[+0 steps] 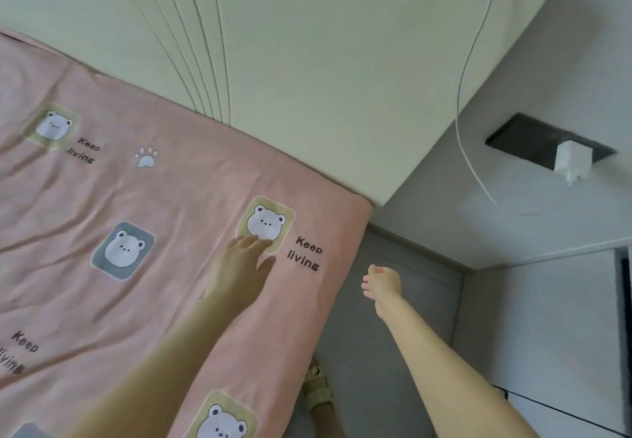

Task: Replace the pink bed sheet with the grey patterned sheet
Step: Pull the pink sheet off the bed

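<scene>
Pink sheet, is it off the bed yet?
Not yet. Nothing looks done: the pink sheet lies spread flat. In hand: the left hand reaches over it near the corner; the right hand, past the corner, holds nothing. Left: pulling it off; no grey sheet in view.

Cut off, hidden
Sheet (178, 198) runs past the left and bottom edges; sandal (318, 388) sits partly behind the bed side; cable (470, 57) leaves at the top.

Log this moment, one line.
pink sheet: spread | left hand: open, on sheet near corner | right hand: open, beyond sheet edge | grey sheet: unseen
</scene>
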The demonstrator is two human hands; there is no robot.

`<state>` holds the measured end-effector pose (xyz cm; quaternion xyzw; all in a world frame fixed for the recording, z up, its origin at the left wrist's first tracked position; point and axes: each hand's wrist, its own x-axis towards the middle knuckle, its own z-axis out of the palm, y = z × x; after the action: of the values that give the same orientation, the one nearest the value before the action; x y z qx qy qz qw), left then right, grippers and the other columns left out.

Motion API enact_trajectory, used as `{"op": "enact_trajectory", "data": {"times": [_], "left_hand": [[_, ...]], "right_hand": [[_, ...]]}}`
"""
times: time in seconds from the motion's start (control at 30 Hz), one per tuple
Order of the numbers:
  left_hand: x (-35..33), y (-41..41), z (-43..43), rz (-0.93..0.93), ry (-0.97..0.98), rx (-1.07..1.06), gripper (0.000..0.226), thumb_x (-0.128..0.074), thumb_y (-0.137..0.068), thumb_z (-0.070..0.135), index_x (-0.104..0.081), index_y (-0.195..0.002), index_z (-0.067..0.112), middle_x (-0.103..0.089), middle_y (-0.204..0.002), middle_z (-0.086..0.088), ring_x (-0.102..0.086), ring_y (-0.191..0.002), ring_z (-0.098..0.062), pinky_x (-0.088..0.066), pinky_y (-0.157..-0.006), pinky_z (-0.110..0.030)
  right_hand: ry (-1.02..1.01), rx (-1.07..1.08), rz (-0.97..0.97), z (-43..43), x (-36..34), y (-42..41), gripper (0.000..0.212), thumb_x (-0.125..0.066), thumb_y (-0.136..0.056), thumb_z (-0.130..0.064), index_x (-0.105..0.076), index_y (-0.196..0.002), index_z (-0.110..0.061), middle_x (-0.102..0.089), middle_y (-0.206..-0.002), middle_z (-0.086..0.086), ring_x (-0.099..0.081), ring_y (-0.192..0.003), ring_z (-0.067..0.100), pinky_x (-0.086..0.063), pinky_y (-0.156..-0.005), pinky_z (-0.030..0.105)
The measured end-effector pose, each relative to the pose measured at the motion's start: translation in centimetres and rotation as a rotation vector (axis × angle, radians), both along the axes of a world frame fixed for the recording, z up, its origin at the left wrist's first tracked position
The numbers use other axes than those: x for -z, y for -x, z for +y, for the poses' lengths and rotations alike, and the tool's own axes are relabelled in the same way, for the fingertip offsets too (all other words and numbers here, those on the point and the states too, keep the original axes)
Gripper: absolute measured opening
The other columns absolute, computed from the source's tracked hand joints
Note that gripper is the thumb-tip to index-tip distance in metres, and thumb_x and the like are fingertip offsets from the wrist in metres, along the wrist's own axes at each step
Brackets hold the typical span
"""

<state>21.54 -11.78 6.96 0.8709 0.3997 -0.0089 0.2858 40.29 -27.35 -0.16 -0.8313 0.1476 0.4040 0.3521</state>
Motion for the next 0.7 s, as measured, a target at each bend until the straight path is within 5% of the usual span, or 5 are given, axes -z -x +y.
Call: {"op": "enact_trajectory", "data": {"times": [0.13, 0.23, 0.33, 0.5, 0.7], "left_hand": [[5.7, -6.2, -1.1, 0.061, 0.055, 0.086, 0.038, -0.050, -0.096, 0.032, -0.055, -0.131, 0.016, -0.049, -0.140, -0.003, -0.037, -0.133, -0.022, -0.029, -0.106, -0.030], [9.5, -9.0, -1.6, 0.012, 0.056, 0.117, 0.035, -0.056, -0.093, 0.027, -0.060, -0.125, 0.012, -0.054, -0.135, -0.006, -0.041, -0.131, -0.027, -0.031, -0.105, -0.032], [11.7, -10.8, -1.7, 0.000, 0.047, 0.153, 0.037, -0.058, -0.092, 0.027, -0.058, -0.127, 0.013, -0.053, -0.136, -0.004, -0.039, -0.132, -0.027, -0.029, -0.106, -0.030], [13.0, -13.4, -1.8, 0.017, -0.009, 0.236, 0.043, -0.057, -0.092, 0.032, -0.054, -0.131, 0.014, -0.049, -0.140, -0.001, -0.038, -0.132, -0.025, -0.029, -0.104, -0.030], [11.3, -17.3, -2.3, 0.125, 0.094, 0.294, 0.050, -0.043, -0.093, 0.051, -0.050, -0.133, 0.020, -0.050, -0.132, -0.001, -0.039, -0.126, -0.021, -0.028, -0.095, -0.025]], "right_hand": [[-0.094, 0.100, 0.117, 2.5, 6.2, -3.4, 0.046, -0.042, -0.099, -0.022, -0.046, -0.127, 0.014, -0.056, -0.122, 0.029, -0.055, -0.112, 0.043, -0.047, -0.095, 0.045], [-0.147, 0.111, 0.152, 4.0, 11.1, -4.1, 0.032, -0.046, -0.098, -0.030, -0.058, -0.081, -0.006, -0.058, -0.078, 0.005, -0.051, -0.068, 0.017, -0.041, -0.065, 0.029], [-0.203, 0.177, 0.121, 4.6, 13.9, -4.1, 0.033, -0.047, -0.098, -0.022, -0.052, -0.069, -0.009, -0.055, -0.070, 0.004, -0.048, -0.065, 0.018, -0.039, -0.063, 0.031], [-0.178, 0.135, -0.112, 3.3, 13.7, -3.9, 0.039, -0.045, -0.085, 0.004, -0.032, -0.053, -0.014, -0.033, -0.055, 0.003, -0.028, -0.055, 0.016, -0.017, -0.053, 0.027], [-0.066, 0.008, -0.506, -1.0, 7.4, -0.5, 0.027, -0.050, -0.091, -0.008, -0.054, -0.065, -0.002, -0.056, -0.065, 0.000, -0.048, -0.061, 0.016, -0.036, -0.059, 0.027]]}}
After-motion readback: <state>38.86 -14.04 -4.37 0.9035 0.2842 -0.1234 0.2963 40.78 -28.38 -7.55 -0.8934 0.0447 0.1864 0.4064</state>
